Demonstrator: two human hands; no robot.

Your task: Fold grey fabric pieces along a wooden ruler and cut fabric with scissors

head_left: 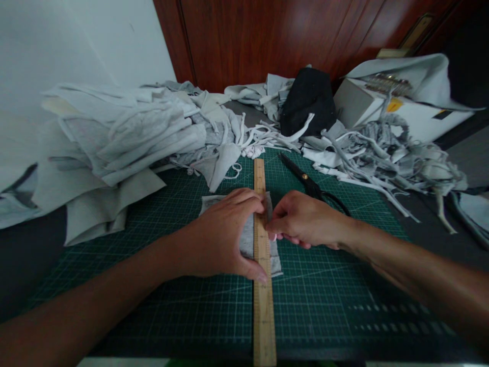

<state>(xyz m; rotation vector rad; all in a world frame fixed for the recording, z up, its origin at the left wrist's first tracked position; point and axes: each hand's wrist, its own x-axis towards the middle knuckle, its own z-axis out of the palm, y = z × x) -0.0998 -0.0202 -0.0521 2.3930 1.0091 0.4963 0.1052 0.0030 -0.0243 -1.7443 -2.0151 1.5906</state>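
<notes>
A wooden ruler (263,306) lies lengthwise across a small piece of grey fabric (247,237). My left hand (225,234) arches over the fabric, its thumb and fingertips pressing the ruler down. Against the ruler's right edge, my right hand (305,219) is closed in a pinch at the fabric strip showing there. Something small and pale shows at its fingertips, too hidden to name. Black-handled scissors (311,186) rest just beyond my right hand, blades pointing away and partly covered by the hand.
A green cutting mat (183,316) lies under everything. Grey fabric pieces (145,127) are heaped at the back left. Tangled fabric strips (397,153) pile up at the right, before a white box (367,104). A black cloth bundle (310,102) stands at the back, near a reddish wooden door (260,41).
</notes>
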